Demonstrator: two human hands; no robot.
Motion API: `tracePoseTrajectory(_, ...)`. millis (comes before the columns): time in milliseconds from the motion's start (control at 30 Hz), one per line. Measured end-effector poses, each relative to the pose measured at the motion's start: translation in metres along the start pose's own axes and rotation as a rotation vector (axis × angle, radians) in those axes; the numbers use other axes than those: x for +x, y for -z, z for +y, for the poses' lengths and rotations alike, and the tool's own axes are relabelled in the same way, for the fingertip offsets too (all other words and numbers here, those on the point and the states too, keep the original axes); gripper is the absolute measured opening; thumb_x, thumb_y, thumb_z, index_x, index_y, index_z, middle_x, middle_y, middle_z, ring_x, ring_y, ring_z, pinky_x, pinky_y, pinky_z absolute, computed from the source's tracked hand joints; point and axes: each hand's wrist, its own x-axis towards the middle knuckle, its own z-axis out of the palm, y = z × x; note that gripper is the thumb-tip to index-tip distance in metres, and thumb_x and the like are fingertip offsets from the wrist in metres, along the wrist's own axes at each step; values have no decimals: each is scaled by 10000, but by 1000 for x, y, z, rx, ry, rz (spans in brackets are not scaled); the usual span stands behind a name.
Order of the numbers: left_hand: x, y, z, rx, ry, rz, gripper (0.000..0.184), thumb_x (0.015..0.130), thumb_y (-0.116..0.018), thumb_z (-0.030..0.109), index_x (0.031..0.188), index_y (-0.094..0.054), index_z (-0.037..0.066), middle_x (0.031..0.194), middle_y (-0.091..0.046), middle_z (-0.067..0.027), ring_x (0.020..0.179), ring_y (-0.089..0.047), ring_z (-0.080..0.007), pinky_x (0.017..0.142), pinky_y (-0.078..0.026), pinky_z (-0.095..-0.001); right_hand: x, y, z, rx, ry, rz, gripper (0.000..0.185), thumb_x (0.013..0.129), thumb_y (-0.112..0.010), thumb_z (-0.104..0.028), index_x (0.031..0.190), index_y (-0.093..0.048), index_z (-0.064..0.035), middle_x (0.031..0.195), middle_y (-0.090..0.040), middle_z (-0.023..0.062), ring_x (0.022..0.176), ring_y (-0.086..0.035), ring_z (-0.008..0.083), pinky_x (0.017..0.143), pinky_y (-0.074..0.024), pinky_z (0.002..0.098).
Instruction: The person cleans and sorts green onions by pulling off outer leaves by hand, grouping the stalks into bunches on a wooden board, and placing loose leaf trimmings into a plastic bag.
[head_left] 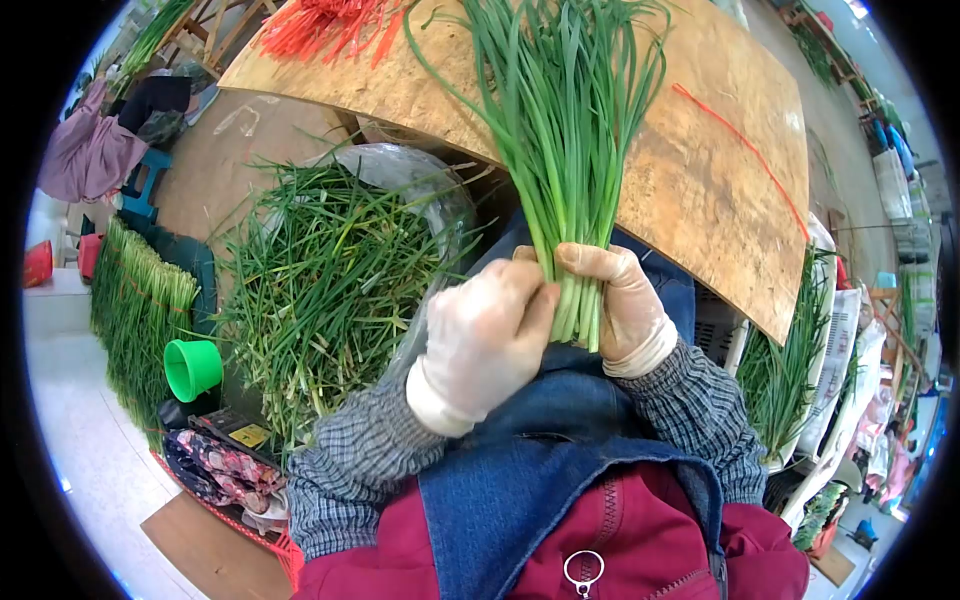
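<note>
A bunch of long green stalks with leaves [570,130] lies over the wooden board, its pale cut ends towards me. My right hand [622,300], in a thin whitish glove, is wrapped round the right side of the bunch near those ends, thumb across the front. On the other side my left hand [485,335], gloved too, has its fingers closed at the stalks' lower left edge; its fingertips pinch at the stalks. A single red strip [745,145] rests on the board [700,200] to the right, and a pile of red strips [335,28] is at its far left.
Loose green leaves [320,290] fill a plastic-lined container at the left. Beyond are standing bundles [145,310], a green cup [192,370] and a person in a mauve garment [90,150]. More greens [785,380] lie in a crate at the right.
</note>
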Motion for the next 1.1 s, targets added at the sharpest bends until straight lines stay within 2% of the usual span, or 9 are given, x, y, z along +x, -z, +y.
tracePoseTrajectory(167, -10, 18, 18, 202, -230, -173, 446, 605, -742, 124, 1022, -602, 51, 841, -554, -68, 637, -582, -209, 487, -463, -307, 2, -8, 0, -11, -49, -34, 300, 805, -579, -130, 1037, -554, 59, 955, -624, 164, 886, -615, 255, 844, -492, 379)
tracePoseTrajectory(233, -20, 6, 9, 421, -338, -135, 369, 627, -695, 128, 975, -612, 39, 820, -540, -47, 609, -557, -191, 461, -451, -301, 6, -10, 1, -37, -93, -28, 298, 803, -584, -129, 1031, -553, 60, 945, -624, 162, 862, -618, 251, 825, -499, 377)
tracePoseTrajectory(300, -21, 6, 9, 389, -353, -285, 290, 624, -651, 104, 905, -617, 36, 768, -533, -39, 611, -555, -187, 449, -441, -290, 5, -26, 4, -79, 12, 137, 199, 788, -598, -78, 915, -573, 73, 827, -620, 154, 711, -618, 226, 644, -532, 327)
tracePoseTrajectory(367, -15, 3, 13, 256, -465, -96, 189, 627, -650, 74, 812, -613, 56, 729, -543, -56, 567, -553, -194, 445, -435, -295, 3, -22, 1, -115, -5, 116, 171, 786, -590, -60, 896, -583, 71, 773, -605, 121, 631, -584, 183, 581, -511, 294)
tracePoseTrajectory(433, -7, 14, 10, -96, -283, -160, 141, 642, -700, 75, 756, -617, 65, 698, -553, -62, 537, -554, -206, 458, -441, -310, 0, -20, -4, -80, 6, 103, 142, 775, -584, -36, 883, -565, 53, 708, -570, 86, 578, -542, 146, 521, -478, 274)
tracePoseTrajectory(567, -7, 23, -22, -95, 34, -44, 69, 683, -689, 21, 703, -623, 22, 671, -567, -83, 540, -563, -212, 482, -437, -293, -23, -38, -32, -244, 119, 79, 191, 720, -613, -6, 890, -540, 42, 679, -548, 80, 516, -499, 127, 457, -423, 255)
tracePoseTrajectory(767, 9, -6, -17, 20, -128, -55, 119, 731, -657, 80, 845, -641, 50, 781, -596, -99, 683, -596, -269, 581, -484, -340, -55, -76, -101, -418, 596, 14, 218, 747, -584, -38, 938, -537, 57, 635, -558, 72, 411, -457, 74, 355, -382, 207)
tracePoseTrajectory(900, 23, -28, -17, 80, -184, -99, 209, 710, -656, 102, 906, -618, 42, 837, -579, -98, 753, -566, -271, 646, -472, -358, -37, -38, -119, -705, 474, 247, 175, 758, -610, -22, 916, -552, 29, 625, -555, 36, 416, -492, 75, 349, -371, 189)
tracePoseTrajectory(1100, 29, -37, -3, 101, -333, -300, 161, 694, -641, 150, 809, -590, 49, 783, -555, -92, 739, -552, -272, 644, -456, -365, -39, -25, -81, -1271, -130, 285, 288, 724, -680, -130, 978, -576, -40, 662, -565, 15, 480, -491, 76, 408, -408, 213)
